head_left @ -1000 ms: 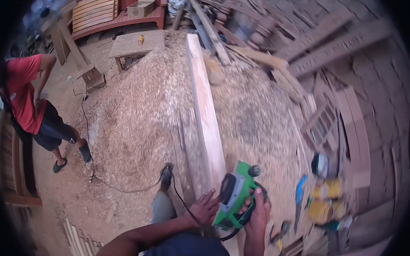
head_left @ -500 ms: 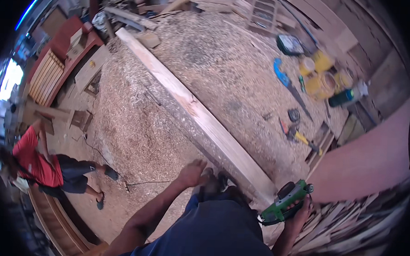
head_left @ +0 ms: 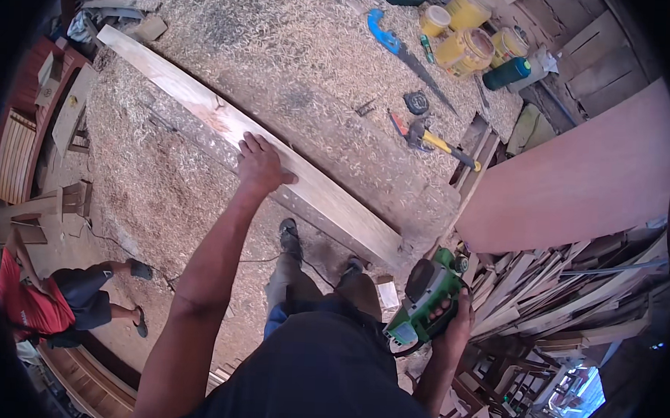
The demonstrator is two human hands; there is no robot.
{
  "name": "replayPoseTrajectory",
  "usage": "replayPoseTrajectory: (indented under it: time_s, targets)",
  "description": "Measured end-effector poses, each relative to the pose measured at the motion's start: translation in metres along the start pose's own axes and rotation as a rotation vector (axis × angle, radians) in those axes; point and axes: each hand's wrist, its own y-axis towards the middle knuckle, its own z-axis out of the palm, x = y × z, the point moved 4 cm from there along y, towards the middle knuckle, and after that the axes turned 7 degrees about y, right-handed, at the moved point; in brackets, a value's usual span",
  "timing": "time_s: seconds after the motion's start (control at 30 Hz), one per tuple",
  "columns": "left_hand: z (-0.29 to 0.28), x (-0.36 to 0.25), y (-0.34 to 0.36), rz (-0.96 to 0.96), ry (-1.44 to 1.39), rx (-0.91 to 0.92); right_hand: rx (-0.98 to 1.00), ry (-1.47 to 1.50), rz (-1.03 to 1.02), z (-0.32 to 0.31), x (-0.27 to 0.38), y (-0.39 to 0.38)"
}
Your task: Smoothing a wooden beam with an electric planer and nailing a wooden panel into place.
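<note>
Left hand (head_left: 262, 165) has the pale beam (head_left: 322, 190) beneath it.

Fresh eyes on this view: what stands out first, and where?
The bright green power planer, gripped in the right hand at lower right, catches the eye first. Next comes the long pale beam slanting across the middle, the left hand resting on it. Above, a blue-handled saw lies among wood shavings.

Green planer (head_left: 428, 297), pale grained beam (head_left: 335, 201), blue-handled saw (head_left: 412, 63), yellow tubs (head_left: 457, 54), red shirt (head_left: 38, 305)
</note>
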Motion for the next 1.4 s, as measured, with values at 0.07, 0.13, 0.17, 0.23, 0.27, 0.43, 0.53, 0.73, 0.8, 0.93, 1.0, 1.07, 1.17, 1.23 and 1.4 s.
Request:
replayPoseTrajectory:
  time_s: [0.07,0.13,0.17,0.23,0.27,0.43,0.53,0.73,0.8,0.93,1.0,1.07,1.17,1.23,1.4]
  targets:
    - [-0.003,-0.004,0.002,-0.004,0.006,-0.001,0.031,-0.045,0.002,-0.006,0.0,0.009]
    - [-0.003,-0.006,0.005,-0.034,0.0,0.005,0.064,-0.116,0.037,-0.014,0.0,0.021]
    - [-0.004,-0.007,0.008,-0.035,0.031,0.018,0.103,-0.144,0.025,-0.019,0.001,0.027]
    - [-0.005,-0.007,0.01,-0.067,0.05,0.037,0.205,-0.252,0.0,-0.031,0.002,0.039]
    - [-0.005,-0.008,0.011,-0.035,0.066,0.075,0.274,-0.289,-0.012,-0.037,0.001,0.046]
    - [-0.008,-0.015,0.012,0.023,0.133,0.114,0.463,-0.582,-0.14,-0.088,-0.01,0.082]
    - [-0.011,-0.018,0.018,0.093,0.119,0.157,0.744,-0.779,-0.459,-0.107,-0.007,0.103]
    - [-0.006,-0.02,0.022,0.144,0.086,0.202,0.946,-0.97,-0.593,-0.106,-0.017,0.132]
    - [-0.006,-0.017,0.02,0.083,0.077,0.167,1.024,-1.012,-0.584,-0.096,-0.026,0.139]
    - [-0.006,-0.014,0.017,0.045,0.017,0.133,1.031,-1.02,-0.536,-0.086,-0.037,0.151]
    - [-0.005,-0.014,0.017,0.041,-0.015,0.129,1.042,-1.045,-0.564,-0.083,-0.038,0.153]
    - [-0.005,-0.014,0.019,0.033,0.018,0.141,1.038,-1.045,-0.562,-0.079,-0.038,0.155]
    - [-0.003,-0.015,0.024,0.028,0.045,0.165,1.066,-1.071,-0.603,-0.069,-0.037,0.154]
    - [-0.001,-0.016,0.028,0.041,0.086,0.202,1.084,-1.085,-0.623,-0.06,-0.037,0.151]
    - [0.004,-0.017,0.032,0.01,0.106,0.177,1.079,-1.049,-0.626,-0.037,-0.045,0.143]
